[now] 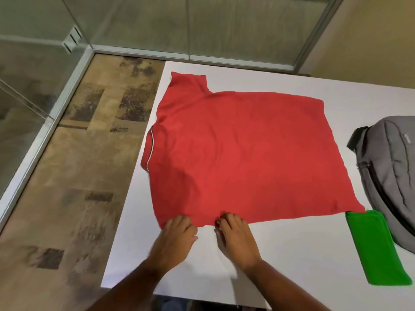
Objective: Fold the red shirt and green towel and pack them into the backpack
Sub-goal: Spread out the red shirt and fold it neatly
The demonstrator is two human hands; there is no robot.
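The red shirt [235, 153] lies spread flat on the white table [280, 254], collar at the left, one sleeve pointing to the far side. My left hand [177, 236] and my right hand [233, 234] sit side by side at the shirt's near edge, fingers curled onto the hem and pinching the fabric. The green towel [375, 250] lies folded into a narrow strip at the right, just past the shirt's near right corner. The grey backpack [390, 176] lies on the table's right side, partly cut off by the frame, touching the towel.
The table's left edge runs along the shirt's collar, with patterned floor [78, 176] beyond it. Glass partitions with metal frames [190, 28] stand behind the table. Bare table surface lies between my hands and the towel.
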